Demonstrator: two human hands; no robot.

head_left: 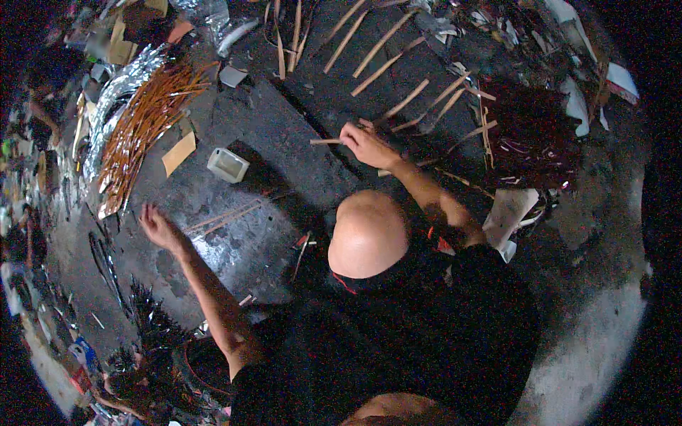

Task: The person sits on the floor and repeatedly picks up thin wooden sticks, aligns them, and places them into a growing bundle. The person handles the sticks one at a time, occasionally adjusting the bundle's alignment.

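Note:
My left hand (pixel 160 228) reaches out to the left with its fingers apart and nothing in it. It is just off the lower end of a bundle of shiny brown strips (pixel 145 131). Silver strips (pixel 124 82) lie along the far left side of that bundle. Ahead of my bare knee, my right hand (pixel 366 145) is closed on a narrow tan strip (pixel 325 141), whose end sticks out to the left of the fingers. Two thin strips (pixel 231 216) lie on the dark surface between my left arm and the knee.
A small white dish (pixel 228 165) stands left of centre, near a tan card piece (pixel 178 154). Several tan strips (pixel 383 42) lie spaced apart at the far side. A dark red shiny pile (pixel 529 142) is at right. Scraps and black strips (pixel 153 312) clutter the left.

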